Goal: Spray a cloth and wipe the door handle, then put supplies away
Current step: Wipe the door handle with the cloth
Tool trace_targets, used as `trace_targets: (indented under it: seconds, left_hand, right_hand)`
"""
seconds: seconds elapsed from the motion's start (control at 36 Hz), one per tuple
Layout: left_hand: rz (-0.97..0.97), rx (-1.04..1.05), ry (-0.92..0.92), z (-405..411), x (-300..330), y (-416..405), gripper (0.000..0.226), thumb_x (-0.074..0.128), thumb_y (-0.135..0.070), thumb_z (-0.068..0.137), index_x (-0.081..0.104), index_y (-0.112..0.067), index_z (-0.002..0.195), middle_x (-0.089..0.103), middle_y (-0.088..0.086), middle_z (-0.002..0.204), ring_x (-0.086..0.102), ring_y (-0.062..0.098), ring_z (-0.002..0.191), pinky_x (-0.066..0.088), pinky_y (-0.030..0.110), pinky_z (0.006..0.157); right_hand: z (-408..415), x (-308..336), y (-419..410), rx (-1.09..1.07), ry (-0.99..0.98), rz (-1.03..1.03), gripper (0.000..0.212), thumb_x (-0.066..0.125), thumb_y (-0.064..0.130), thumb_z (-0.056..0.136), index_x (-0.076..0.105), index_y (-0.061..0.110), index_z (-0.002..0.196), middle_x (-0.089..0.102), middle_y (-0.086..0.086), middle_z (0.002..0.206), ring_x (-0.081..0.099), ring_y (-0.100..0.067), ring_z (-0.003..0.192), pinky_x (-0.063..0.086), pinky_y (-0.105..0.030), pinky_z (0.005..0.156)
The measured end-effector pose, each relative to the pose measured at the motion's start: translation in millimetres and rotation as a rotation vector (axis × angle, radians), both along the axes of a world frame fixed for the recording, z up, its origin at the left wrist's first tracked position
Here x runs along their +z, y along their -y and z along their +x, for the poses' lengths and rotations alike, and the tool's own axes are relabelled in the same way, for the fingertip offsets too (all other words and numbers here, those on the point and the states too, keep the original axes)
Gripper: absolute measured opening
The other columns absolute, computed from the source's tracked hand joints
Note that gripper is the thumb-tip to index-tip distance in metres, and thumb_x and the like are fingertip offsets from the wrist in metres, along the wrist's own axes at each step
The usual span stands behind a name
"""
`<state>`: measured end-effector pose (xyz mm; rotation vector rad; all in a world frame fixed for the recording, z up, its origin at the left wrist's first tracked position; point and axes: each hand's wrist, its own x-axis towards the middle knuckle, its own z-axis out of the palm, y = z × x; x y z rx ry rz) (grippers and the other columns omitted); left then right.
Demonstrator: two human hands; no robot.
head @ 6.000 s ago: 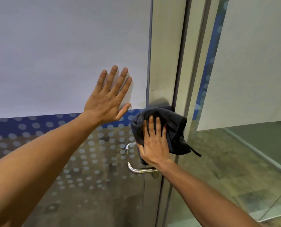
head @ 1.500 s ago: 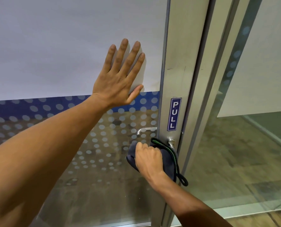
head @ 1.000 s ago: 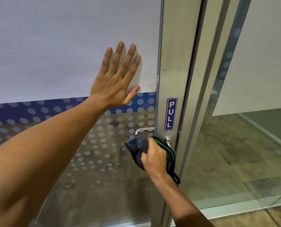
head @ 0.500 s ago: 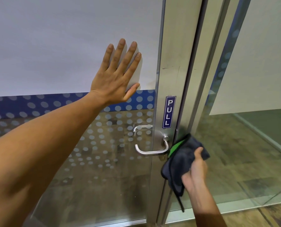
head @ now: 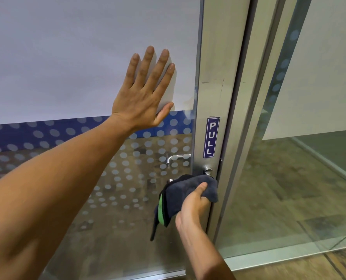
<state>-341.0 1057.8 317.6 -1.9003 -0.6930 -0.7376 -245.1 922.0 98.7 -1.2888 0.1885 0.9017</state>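
My right hand [head: 194, 205] grips a dark grey cloth [head: 186, 188] with a green inner edge and presses it over the silver door handle [head: 207, 170]. The cloth hides almost all of the lever; only its round base on the metal door frame shows. My left hand [head: 146, 96] lies flat with fingers spread on the frosted glass of the door, above and left of the handle. No spray bottle is in view.
A blue PULL sticker [head: 211, 137] sits on the aluminium door frame [head: 212, 67] just above the handle. The inner handle [head: 176, 158] shows through the dotted glass. A fixed glass panel [head: 299, 178] stands to the right, with wood-look floor at the bottom right.
Half a second ago the cloth hung free right of the bare handle. My right hand has moved left and laid the cloth over the lever. The left hand has stayed flat on the glass.
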Motion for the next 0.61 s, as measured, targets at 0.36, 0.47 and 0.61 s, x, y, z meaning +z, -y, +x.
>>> trace_targets:
  seconds: [0.36,0.47,0.61]
  left_hand:
    - [0.009,0.002,-0.001,0,-1,-3,0.086,0.022,-0.065,0.1,0.002,-0.011,0.165,0.002,0.018,0.171,0.004,0.045,0.155,-0.019,0.049,0.123]
    - [0.005,0.004,-0.001,0,-1,-3,0.087,0.021,-0.065,0.1,0.001,-0.012,0.165,0.001,0.018,0.171,0.003,0.045,0.156,-0.02,0.049,0.123]
    - [0.009,-0.002,0.001,0,-1,-3,0.087,0.022,-0.065,0.099,0.001,-0.011,0.165,-0.007,0.016,0.172,0.001,0.044,0.156,-0.021,0.048,0.123]
  right_hand:
    - [-29,-40,24,0.277,0.268,-0.054,0.042,0.055,0.053,0.097,0.051,0.012,0.087,0.061,0.001,0.087,0.061,-0.016,0.08,0.048,-0.037,0.079]
    - [-11,-72,55,0.612,0.436,-0.033,0.037,0.066,0.038,0.095,0.052,0.015,0.119,0.063,-0.006,0.126,0.06,-0.022,0.118,0.048,-0.032,0.097]
    - [42,-84,86,0.493,0.403,-0.142,0.06,0.059,0.044,0.098,0.048,0.006,0.143,0.057,-0.02,0.142,0.056,-0.032,0.129,0.043,-0.041,0.109]
